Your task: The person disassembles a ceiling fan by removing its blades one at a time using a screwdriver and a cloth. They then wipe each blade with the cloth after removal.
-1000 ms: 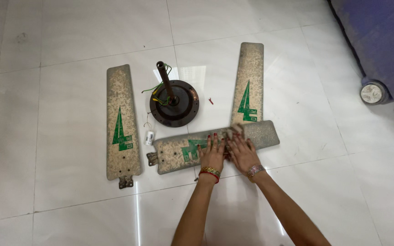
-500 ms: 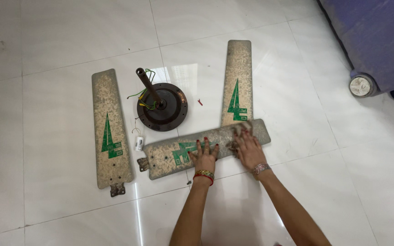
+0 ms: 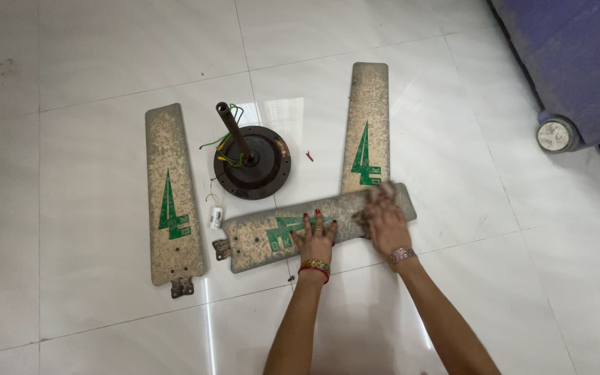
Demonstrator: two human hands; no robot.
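Observation:
Three dusty grey fan blades with green markings lie on the white tiled floor. The nearest blade point(image 3: 265, 235) lies crosswise in front of me. My left hand point(image 3: 315, 242) rests flat on its middle with fingers spread, holding nothing. My right hand point(image 3: 387, 226) is on the blade's right end, closed on a blurred, brownish cloth point(image 3: 378, 196). A second blade point(image 3: 172, 194) lies lengthwise at the left. The third blade point(image 3: 367, 125) lies lengthwise at the right, its near end touching the crosswise blade.
A dark round fan motor point(image 3: 253, 162) with a rod and loose green and yellow wires sits between the two lengthwise blades. A small white part point(image 3: 216, 217) lies beside it. A blue cabinet point(image 3: 578, 62) on a wheel point(image 3: 555, 135) stands at the far right.
My right hand has slid rightward along the nearest blade to its right end. My left hand stays pressed on the blade's middle. The view has shifted slightly.

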